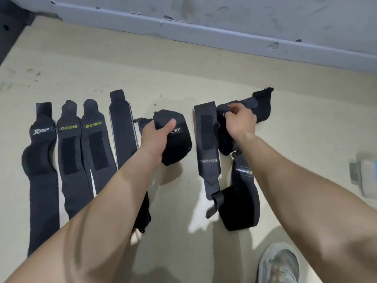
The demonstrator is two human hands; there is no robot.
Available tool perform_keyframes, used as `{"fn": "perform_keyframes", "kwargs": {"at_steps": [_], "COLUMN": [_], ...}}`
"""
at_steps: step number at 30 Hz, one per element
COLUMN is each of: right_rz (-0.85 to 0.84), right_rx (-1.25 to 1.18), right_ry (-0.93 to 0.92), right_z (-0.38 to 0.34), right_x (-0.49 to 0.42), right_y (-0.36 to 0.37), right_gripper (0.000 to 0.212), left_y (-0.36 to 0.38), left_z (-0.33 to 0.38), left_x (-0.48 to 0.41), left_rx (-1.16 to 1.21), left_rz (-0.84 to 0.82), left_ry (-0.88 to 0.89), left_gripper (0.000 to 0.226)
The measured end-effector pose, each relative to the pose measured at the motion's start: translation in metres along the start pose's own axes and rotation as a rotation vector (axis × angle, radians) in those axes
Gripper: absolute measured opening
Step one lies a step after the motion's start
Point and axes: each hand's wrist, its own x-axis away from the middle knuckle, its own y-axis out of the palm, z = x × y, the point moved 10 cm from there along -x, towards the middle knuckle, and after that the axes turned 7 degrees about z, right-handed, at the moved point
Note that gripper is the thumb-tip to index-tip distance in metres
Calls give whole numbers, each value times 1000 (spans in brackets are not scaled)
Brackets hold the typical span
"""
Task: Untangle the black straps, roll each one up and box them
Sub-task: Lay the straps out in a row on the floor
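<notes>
Several black straps lie on the beige floor. At the left, flattened side by side, are an XTEP strap [41,160], two XUEYING straps [70,152] [97,148] and a grey-edged strap [123,131]. My left hand [157,137] grips a folded black strap [177,137] in the middle, thumb on top. My right hand [240,121] pinches a crumpled black strap [262,103] at the right. A BOKEERSI strap [207,144] lies flat between my hands. Below my right forearm a wider curled strap [242,203] with a buckle rests on the floor.
A grey wall base [204,31] runs along the far edge of the floor. A pale grey object [365,176] sits at the right edge. My grey shoe [279,264] shows at the bottom right. No box is in view.
</notes>
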Motion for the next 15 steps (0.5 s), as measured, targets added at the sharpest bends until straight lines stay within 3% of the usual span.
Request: {"fn": "perform_keyframes", "kwargs": {"at_steps": [3,7,13,15], "right_rz": [-177,-284,140,159], "right_rx": [264,94,-521,-746], "right_ry": [-5,131,231,285], "right_z": [-2,5,28,37], "right_x": [-16,-37,-54,-46], "right_y": [22,49,18,8], "right_gripper": [44,47,6,18], "left_y": [8,15,30,35], "left_z": [-4,-7,-9,-10], "left_x": [-4,-16,-22,-18], "left_rx": [1,-44,-65,-55], "left_rz": [10,9,-38,-45], "left_ry": [-20,-27,-42,-63], "left_gripper": [22,27,21,19]}}
